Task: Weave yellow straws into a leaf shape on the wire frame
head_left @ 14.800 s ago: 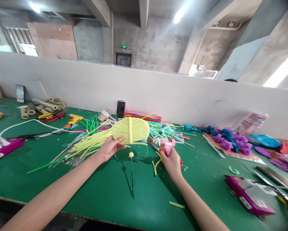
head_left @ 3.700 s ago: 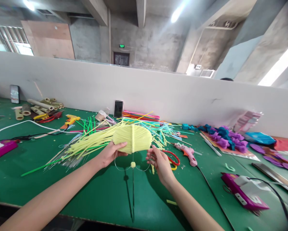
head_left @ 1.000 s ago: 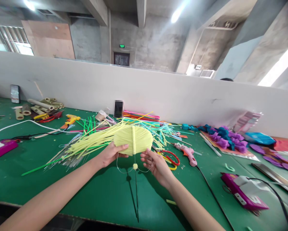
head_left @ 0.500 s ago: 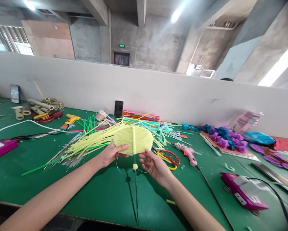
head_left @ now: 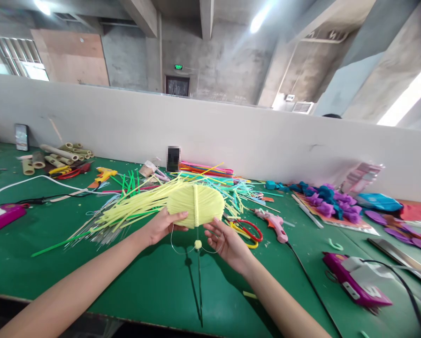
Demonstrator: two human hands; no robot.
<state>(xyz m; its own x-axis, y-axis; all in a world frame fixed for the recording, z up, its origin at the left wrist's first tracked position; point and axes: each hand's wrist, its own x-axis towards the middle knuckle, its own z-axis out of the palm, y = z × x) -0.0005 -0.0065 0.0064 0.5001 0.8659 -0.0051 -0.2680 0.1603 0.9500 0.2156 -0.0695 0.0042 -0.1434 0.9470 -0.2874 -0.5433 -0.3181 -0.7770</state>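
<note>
Held above the green surface (head_left: 143, 286), in front of loose yellow strips (head_left: 134, 206): a yellow fan-shaped piece (head_left: 210, 204). Pinched at its lower left edge by the left hand (head_left: 160, 227), thumb foremost; pinched at lower right by the right hand (head_left: 231, 242). Below, a pale bead (head_left: 198, 244) on a thin stem (head_left: 200, 281); rightward, scissors (head_left: 261, 232).

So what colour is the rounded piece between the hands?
The rounded piece is pale yellow on its visible side, best seen in the head view.
</note>
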